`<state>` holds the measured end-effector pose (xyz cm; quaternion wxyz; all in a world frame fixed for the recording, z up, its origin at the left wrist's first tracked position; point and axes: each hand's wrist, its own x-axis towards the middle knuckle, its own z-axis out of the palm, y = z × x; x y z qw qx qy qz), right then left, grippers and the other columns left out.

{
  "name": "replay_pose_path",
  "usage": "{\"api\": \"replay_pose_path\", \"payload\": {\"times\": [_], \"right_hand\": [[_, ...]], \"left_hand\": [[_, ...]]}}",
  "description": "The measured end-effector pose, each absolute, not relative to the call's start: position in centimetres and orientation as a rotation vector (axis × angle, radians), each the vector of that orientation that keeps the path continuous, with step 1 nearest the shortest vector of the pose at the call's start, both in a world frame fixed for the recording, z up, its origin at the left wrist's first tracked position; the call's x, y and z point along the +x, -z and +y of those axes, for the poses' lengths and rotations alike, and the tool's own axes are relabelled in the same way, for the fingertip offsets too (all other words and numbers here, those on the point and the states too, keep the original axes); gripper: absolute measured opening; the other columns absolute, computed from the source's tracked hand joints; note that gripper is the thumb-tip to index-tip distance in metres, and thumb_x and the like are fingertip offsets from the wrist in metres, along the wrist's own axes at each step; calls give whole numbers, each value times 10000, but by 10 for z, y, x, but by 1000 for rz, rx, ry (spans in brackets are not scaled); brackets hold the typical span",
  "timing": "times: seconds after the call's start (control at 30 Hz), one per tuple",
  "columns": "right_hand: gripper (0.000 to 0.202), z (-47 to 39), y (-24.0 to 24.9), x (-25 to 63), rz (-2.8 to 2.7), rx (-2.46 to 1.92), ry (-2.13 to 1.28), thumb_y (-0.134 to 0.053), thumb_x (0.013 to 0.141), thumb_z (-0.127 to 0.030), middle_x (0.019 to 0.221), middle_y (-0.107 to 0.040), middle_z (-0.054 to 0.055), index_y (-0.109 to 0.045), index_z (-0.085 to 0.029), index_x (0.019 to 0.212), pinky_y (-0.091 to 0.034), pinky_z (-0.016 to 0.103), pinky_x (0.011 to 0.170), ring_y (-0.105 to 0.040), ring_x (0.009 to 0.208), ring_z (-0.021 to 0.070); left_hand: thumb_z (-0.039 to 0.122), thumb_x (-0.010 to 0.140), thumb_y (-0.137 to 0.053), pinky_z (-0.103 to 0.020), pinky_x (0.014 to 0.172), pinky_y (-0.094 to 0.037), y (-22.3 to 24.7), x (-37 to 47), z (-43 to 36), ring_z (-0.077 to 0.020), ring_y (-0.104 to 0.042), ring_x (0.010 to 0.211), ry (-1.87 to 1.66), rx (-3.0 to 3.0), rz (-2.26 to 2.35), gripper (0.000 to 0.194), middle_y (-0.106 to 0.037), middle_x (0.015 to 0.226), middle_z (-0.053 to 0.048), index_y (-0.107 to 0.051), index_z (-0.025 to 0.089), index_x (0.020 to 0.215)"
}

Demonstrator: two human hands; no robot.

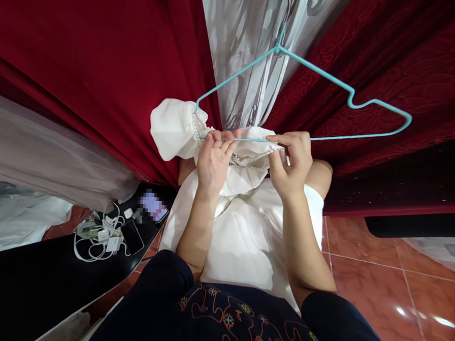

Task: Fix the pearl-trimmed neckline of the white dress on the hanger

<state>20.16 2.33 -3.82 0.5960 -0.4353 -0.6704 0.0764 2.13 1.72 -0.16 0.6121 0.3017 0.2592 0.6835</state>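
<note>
A light-blue hanger (316, 70) hangs by its hook in front of a sheer curtain. Its left end sits inside the pearl-edged neckline of a white garment (254, 238), by the puffed sleeve; its right end is bare. My left hand (214, 162) is palm up, fingers curled around the hanger's bottom bar and the garment's edge. With thumb and fingers closed, my right hand (292, 163) grips the pearl trim just below the bar. The garment's lower part lies over my lap.
Red curtains (104, 57) flank the sheer curtain (241, 49). On the black table (46, 273) at the left are a lit phone (154, 206), a dark phone (132, 237) and tangled white cables (104, 235). Reddish floor tiles (366, 279) show at the right.
</note>
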Motion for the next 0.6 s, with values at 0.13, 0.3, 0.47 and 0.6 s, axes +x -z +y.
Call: {"api": "replay_pose_path", "payload": {"times": [0.13,0.3,0.47,0.6], "right_hand": [[250,17,40,200,-1585,-963,-126,-615,994,-386,1111,-638,82,-747,-289,1182,-572,468,925,-646,1074,248],[166,8,55,204,-1174,-1027,120,-680,875,-287,1146,-566,109,-701,-256,1037,-533,389,739,-630,1015,237],[245,38,63,267,-753,-1017,93,-717,682,-140,802,-499,8,-547,-254,818,-393,338,629,-452,690,135],[209,62,46,326,-621,-1171,65,-717,756,-49,726,-518,-26,-603,-224,746,-370,338,668,-428,643,94]], "left_hand": [[443,1105,-545,-461,1149,-576,3,28,14,-133,-650,818,-1717,748,533,388,-425,779,28,-425,231,802],[541,1081,-564,-446,1054,-613,-2,24,15,-138,-586,762,-1750,781,558,478,-363,751,35,-347,238,781],[568,1075,-564,-416,996,-623,-5,20,17,-138,-553,735,-1756,801,584,502,-329,729,39,-324,242,777],[618,1067,-545,-418,982,-621,-4,20,18,-145,-542,728,-1761,814,687,528,-345,725,34,-311,246,773]]}}
